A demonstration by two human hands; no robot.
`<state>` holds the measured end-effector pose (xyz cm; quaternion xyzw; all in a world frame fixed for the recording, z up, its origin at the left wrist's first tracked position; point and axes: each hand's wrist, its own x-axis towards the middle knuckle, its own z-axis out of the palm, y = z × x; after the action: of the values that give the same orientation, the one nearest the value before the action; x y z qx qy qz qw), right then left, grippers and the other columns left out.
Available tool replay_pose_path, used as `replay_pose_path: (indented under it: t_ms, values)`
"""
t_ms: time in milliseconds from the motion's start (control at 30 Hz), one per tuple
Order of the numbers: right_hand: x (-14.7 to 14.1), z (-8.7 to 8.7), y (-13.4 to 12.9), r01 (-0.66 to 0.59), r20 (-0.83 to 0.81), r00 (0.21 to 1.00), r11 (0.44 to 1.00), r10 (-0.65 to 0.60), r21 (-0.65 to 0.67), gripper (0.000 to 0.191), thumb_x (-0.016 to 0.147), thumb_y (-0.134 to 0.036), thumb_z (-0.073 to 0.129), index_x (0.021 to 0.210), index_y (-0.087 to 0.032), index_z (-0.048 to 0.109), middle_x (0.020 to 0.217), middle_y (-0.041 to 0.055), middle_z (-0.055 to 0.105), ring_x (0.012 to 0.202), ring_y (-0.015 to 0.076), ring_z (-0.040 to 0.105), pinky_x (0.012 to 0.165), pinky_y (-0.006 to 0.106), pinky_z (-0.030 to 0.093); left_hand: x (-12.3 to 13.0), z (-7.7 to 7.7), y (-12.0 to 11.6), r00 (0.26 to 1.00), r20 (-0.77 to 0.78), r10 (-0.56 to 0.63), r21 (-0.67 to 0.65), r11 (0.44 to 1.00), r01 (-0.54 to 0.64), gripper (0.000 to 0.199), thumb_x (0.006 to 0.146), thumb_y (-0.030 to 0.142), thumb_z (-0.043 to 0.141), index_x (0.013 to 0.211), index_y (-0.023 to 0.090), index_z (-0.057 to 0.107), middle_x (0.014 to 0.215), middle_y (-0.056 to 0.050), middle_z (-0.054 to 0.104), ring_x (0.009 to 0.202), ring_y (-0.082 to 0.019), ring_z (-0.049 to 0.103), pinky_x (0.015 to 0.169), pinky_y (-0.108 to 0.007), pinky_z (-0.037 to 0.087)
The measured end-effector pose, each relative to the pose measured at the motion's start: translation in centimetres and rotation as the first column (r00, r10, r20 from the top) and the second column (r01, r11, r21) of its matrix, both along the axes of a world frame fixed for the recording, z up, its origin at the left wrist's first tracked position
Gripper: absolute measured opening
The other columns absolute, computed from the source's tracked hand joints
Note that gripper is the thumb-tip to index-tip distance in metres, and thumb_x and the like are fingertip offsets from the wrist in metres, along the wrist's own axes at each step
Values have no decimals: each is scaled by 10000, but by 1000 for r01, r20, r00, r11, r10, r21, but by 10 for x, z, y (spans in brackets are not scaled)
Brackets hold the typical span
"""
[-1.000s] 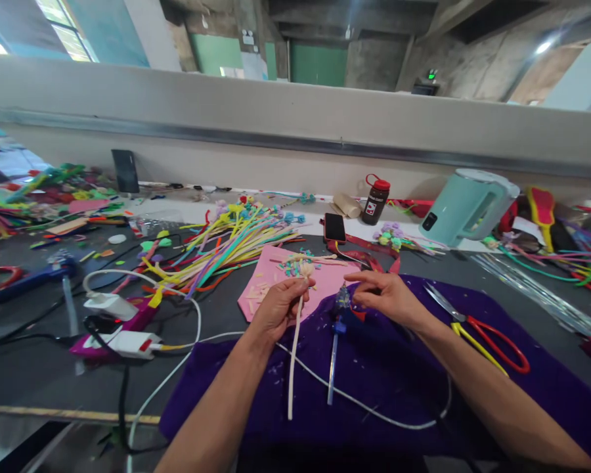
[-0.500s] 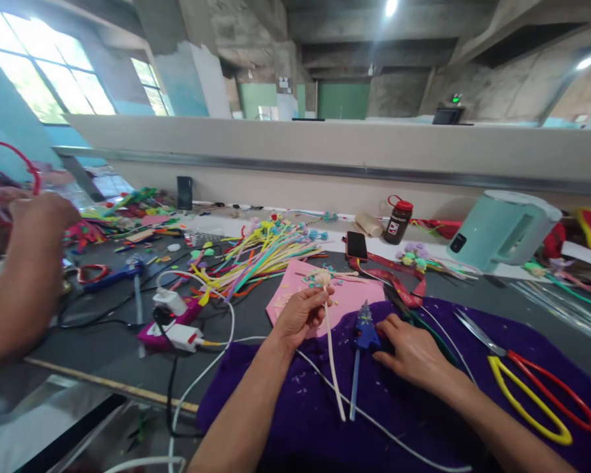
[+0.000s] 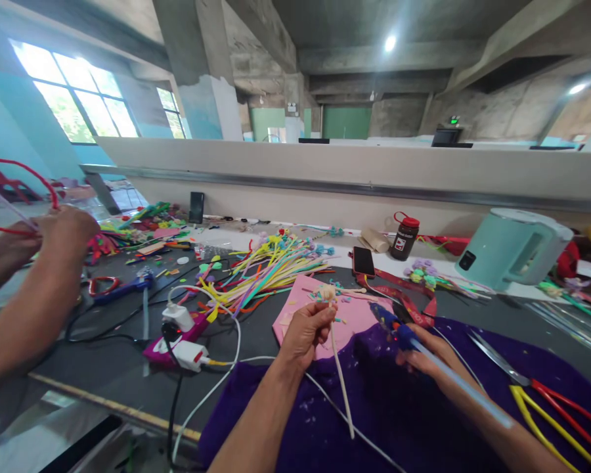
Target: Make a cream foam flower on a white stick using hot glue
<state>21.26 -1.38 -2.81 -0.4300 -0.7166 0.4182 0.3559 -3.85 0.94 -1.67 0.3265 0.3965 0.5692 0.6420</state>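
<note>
My left hand (image 3: 308, 334) pinches a cream flower on a long pale stem (image 3: 342, 381); the small head sits above the fingertips and the stem hangs down to the right. In my right hand (image 3: 426, 358) is a blue glue gun (image 3: 398, 332), its nozzle pointing left toward the flower and a clear glue stick jutting out behind over the wrist. Under the flower lies a pink sheet (image 3: 295, 299) scattered with small coloured scraps. A purple cloth (image 3: 369, 401) spreads beneath both hands.
Scissors (image 3: 526, 381) with red and yellow handles lie at right. Behind are coloured stems (image 3: 270, 276), a phone (image 3: 363, 261), a bottle (image 3: 404, 238) and a kettle (image 3: 512, 249). A power strip (image 3: 162, 348) with cables sits left. A co-worker's hands (image 3: 69, 230) hold a red strand.
My right hand has picked up the glue gun from the purple cloth and swung its nozzle leftward. My left hand still holds the flower. The whole view has shifted slightly.
</note>
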Motion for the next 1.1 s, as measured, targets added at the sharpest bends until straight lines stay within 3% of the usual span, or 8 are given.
replay_pose_path:
  t_ms: [133, 267, 333, 467, 700, 1100]
  values:
    - [-7, 0, -8, -105, -283, 957, 983, 59, -148, 300, 837, -360, 403, 967, -142, 565, 697, 60, 597, 609, 183, 542, 553, 288, 429, 2, 1, -1, 999, 25, 22, 9, 1000, -22, 295, 529, 259, 778, 654, 124, 548, 479, 67, 491, 318, -2, 370, 297, -123, 208]
    - [-16, 1, -13, -147, -361, 929, 978, 84, -151, 337, 860, -376, 390, 976, -119, 575, 624, 36, 553, 533, 150, 502, 501, 262, 409, 2, 3, -4, 1000, -3, -5, 37, 999, 5, 285, 581, 292, 747, 654, 122, 530, 591, 4, 608, 328, -20, 432, 276, -134, 226]
    - [-17, 0, -14, -142, -349, 933, 982, 91, -123, 339, 859, -393, 409, 967, -121, 580, 577, 18, 533, 500, 134, 475, 488, 249, 396, 2, 4, -5, 998, -20, -57, 45, 997, 58, 270, 617, 305, 723, 647, 112, 537, 626, -25, 637, 331, -27, 457, 271, -135, 243]
    - [-19, 0, -20, -94, -298, 952, 991, 63, -91, 403, 850, -475, 407, 933, -132, 601, 582, 29, 542, 523, 140, 479, 507, 254, 404, 3, 3, -6, 992, 5, -127, 23, 992, 127, 264, 641, 310, 710, 626, 104, 547, 512, 5, 594, 293, -18, 432, 266, -121, 256]
    - [-21, -5, -37, 22, -203, 979, 999, -28, -33, 476, 789, -573, 454, 894, -141, 624, 686, 83, 612, 609, 185, 539, 557, 293, 433, 6, -1, -6, 957, 214, -193, -46, 977, 208, 234, 630, 260, 720, 660, 93, 559, 512, 7, 601, 295, 1, 434, 271, -79, 269]
    - [-25, -6, -38, 3, -122, 993, 1000, -2, 7, 496, 828, -562, 380, 862, -137, 634, 669, 83, 621, 623, 188, 545, 583, 307, 421, 13, -5, -8, 974, 0, -228, -5, 974, 228, 255, 660, 304, 701, 646, 117, 529, 558, -17, 625, 327, -30, 479, 280, -107, 278]
